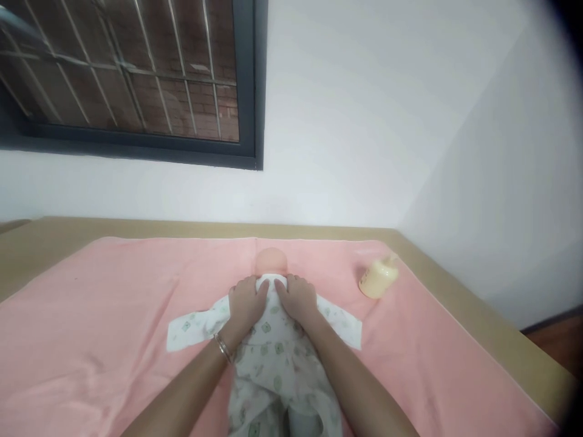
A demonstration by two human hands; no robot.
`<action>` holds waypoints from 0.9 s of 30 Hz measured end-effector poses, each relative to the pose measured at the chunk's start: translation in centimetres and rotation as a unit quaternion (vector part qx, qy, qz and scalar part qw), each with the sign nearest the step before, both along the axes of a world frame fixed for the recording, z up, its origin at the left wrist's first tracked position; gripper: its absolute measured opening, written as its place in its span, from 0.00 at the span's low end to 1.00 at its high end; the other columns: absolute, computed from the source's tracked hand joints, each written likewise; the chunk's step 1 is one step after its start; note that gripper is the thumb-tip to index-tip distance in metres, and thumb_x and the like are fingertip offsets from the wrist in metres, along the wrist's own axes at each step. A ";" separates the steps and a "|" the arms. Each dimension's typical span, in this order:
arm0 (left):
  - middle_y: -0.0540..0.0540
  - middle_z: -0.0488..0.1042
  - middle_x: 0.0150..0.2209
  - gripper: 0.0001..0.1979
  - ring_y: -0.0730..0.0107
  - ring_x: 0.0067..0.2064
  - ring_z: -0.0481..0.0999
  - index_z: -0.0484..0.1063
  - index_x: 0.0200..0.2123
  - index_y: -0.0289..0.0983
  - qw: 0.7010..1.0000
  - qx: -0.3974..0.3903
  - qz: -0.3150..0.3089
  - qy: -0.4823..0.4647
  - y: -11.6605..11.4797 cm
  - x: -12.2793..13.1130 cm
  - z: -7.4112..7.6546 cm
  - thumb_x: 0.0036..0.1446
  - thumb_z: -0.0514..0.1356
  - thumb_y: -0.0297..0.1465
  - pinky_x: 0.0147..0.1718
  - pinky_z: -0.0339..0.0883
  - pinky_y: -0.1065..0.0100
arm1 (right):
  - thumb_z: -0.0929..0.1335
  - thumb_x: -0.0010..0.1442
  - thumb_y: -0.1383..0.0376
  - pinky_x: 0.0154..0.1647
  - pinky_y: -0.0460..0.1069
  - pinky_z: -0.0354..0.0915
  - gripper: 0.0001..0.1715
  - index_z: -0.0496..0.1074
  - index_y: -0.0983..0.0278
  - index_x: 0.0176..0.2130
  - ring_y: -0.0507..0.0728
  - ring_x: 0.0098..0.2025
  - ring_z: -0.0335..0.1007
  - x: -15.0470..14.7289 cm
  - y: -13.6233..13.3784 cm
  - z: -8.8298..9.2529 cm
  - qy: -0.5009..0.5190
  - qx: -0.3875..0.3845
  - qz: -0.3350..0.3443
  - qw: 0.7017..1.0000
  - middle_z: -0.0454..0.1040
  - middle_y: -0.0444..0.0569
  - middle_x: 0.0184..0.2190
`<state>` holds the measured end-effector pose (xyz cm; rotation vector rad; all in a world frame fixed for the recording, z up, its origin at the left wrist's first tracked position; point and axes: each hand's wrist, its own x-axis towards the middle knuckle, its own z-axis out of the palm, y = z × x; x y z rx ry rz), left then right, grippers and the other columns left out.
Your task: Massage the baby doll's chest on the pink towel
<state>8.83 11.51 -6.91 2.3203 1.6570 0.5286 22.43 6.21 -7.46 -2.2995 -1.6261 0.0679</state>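
A baby doll (275,358) in a white one-piece with a small green print lies on a pink sheet, its smooth bald head (271,262) toward the wall. Its face does not show. The sleeves spread out flat to both sides. My left hand (247,301) is closed around the doll's left-side shoulder in the head view, thumb on the cloth just below the collar. On the other shoulder my right hand (298,298) grips the same way. The two thumbs point toward each other, slightly apart. The doll's lower end runs out of the picture.
A pale yellow bottle (378,278) with a pump-like top is on the pink sheet (91,315) to the right. The sheet covers a tan surface (455,312) whose edge shows. Behind stand a white wall (341,121) and a dark-framed window (253,91) with bars.
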 end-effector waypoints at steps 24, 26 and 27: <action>0.36 0.71 0.53 0.22 0.54 0.57 0.66 0.68 0.52 0.32 0.997 0.060 -0.046 0.008 -1.4 -0.6 -0.6 0.63 0.43 0.36 0.58 0.51 0.52 | 0.56 0.66 0.55 0.64 0.61 0.43 0.37 0.49 0.77 0.65 0.67 0.68 0.36 -3.1 -6.5 -1.3 -0.004 0.078 0.128 0.989 0.46 0.64 0.66; 0.32 0.63 0.59 0.24 0.50 0.62 0.58 0.63 0.57 0.28 0.991 0.102 -0.082 0.017 -2.7 -1.2 -1.7 0.62 0.43 0.33 0.60 0.48 0.50 | 0.56 0.66 0.57 0.64 0.60 0.45 0.37 0.48 0.77 0.65 0.65 0.68 0.36 -3.0 -6.5 -1.5 0.001 0.091 0.140 0.986 0.45 0.64 0.66; 0.32 0.60 0.61 0.25 0.50 0.65 0.54 0.60 0.59 0.27 0.988 0.116 -0.098 0.014 -3.5 -1.5 -2.5 0.62 0.43 0.33 0.61 0.47 0.49 | 0.56 0.66 0.59 0.64 0.59 0.45 0.35 0.50 0.77 0.65 0.64 0.68 0.39 -2.6 -6.0 -1.4 0.001 0.095 0.129 0.987 0.47 0.63 0.66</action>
